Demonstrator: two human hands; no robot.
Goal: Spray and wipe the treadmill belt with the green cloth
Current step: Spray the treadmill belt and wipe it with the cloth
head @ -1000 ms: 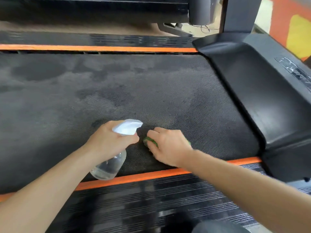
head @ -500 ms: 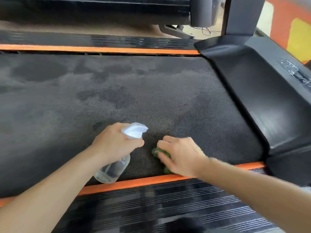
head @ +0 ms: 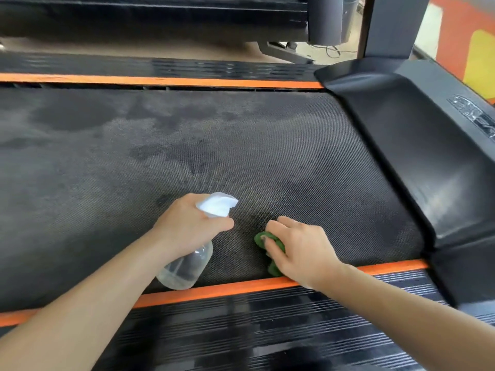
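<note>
Green cloth [head: 270, 243] lies bunched on the treadmill belt [head: 241, 145], just beside its near orange edge strip [head: 214, 289], clutched under the right hand [head: 300, 250]. Left hand [head: 187, 226] grasps a clear spray bottle [head: 187, 266] beside the cloth.

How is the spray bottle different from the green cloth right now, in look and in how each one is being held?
The spray bottle is clear and rigid with a white head; the green cloth is soft and bunched. The left hand grips the bottle by its neck, tilted; the right hand presses the cloth flat, mostly covering it. Both sit over the treadmill belt, close to its near orange edge.
</note>
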